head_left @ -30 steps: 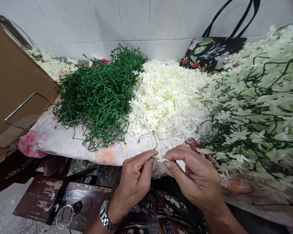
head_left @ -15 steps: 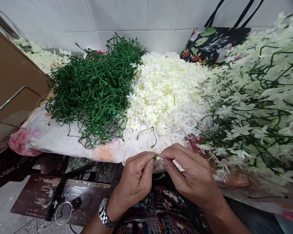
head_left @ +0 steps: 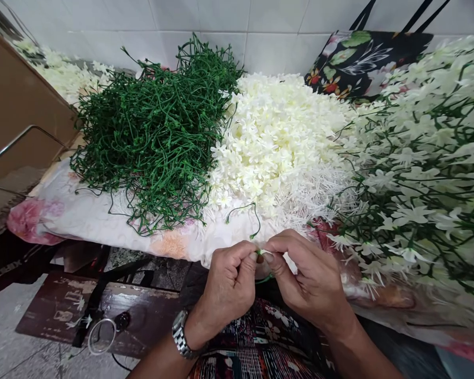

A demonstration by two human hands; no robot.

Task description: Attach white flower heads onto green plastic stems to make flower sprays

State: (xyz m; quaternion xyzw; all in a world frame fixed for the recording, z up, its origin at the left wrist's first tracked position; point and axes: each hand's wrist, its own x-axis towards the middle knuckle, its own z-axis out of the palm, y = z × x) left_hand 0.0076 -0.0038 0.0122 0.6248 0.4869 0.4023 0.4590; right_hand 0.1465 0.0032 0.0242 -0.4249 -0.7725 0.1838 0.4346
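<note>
Thumb and fingers of my left hand (head_left: 233, 276) pinch a green plastic flower stem (head_left: 259, 252) close to its tip. My right hand (head_left: 310, 279) is closed right beside it, its thumb and fingertips pinching a small white flower piece that is mostly hidden. The two pinches nearly touch above my lap. Below them, part of the green stem curves between the hands. Just beyond my fingers, a loose green stem (head_left: 256, 216) lies on the flowered cloth (head_left: 114, 231). Behind it spreads a heap of white artificial blossoms (head_left: 276, 131), with a tangled pile of green stems (head_left: 154, 126) to its left.
Assembled white flowers on green stems (head_left: 414, 184) are massed at the right. A black floral bag (head_left: 351, 66) leans against the tiled wall. At the left stands a cardboard box (head_left: 23, 89); below is a worn brown wooden bench (head_left: 138, 316) with a ring (head_left: 101, 337) on it.
My hands remain pinched together at the stem tip, with the fingertips shifted slightly. The whole view has shifted a little, so the piles appear somewhat higher and most sit further right.
</note>
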